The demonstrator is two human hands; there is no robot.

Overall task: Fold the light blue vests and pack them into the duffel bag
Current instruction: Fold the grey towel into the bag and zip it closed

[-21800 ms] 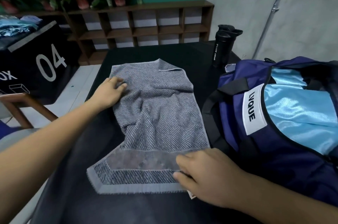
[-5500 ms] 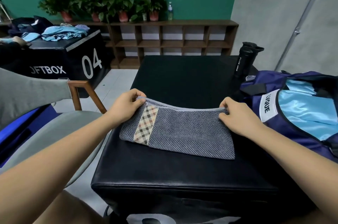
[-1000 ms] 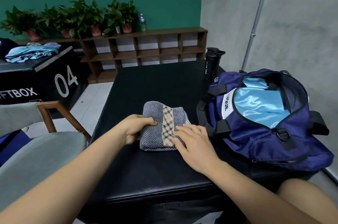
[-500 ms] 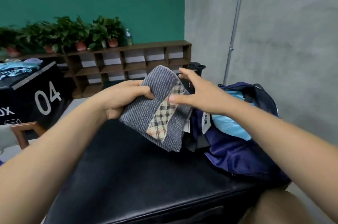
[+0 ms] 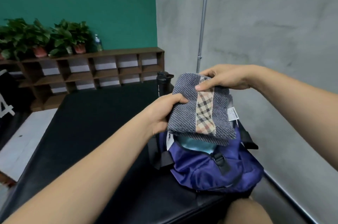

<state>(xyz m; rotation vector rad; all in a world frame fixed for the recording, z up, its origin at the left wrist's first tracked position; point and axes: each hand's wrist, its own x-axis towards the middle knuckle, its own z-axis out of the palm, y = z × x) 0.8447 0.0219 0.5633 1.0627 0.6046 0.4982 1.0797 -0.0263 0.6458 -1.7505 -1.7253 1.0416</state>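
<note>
The folded grey towel (image 5: 184, 119) hung flat right above the open duffel bag (image 5: 210, 167) by the surface's (image 5: 102, 132) right edge (light blue vests (image 5: 193, 144) showing inside), left hand (image 5: 164, 112) clamped on its near-left edge, right hand (image 5: 225, 79) pinching the far edge, so the way in looked straight down.

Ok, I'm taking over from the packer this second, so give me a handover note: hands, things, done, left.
Left hand grips the folded grey striped towel with a plaid band at its left edge; right hand pinches its far edge.
The towel hangs above the open navy blue fabric duffel bag on the black padded table.
Done: shiny light blue vest fabric lies inside the bag.
Left: probably lower the towel in and close the bag; no further vests are in view.
</note>
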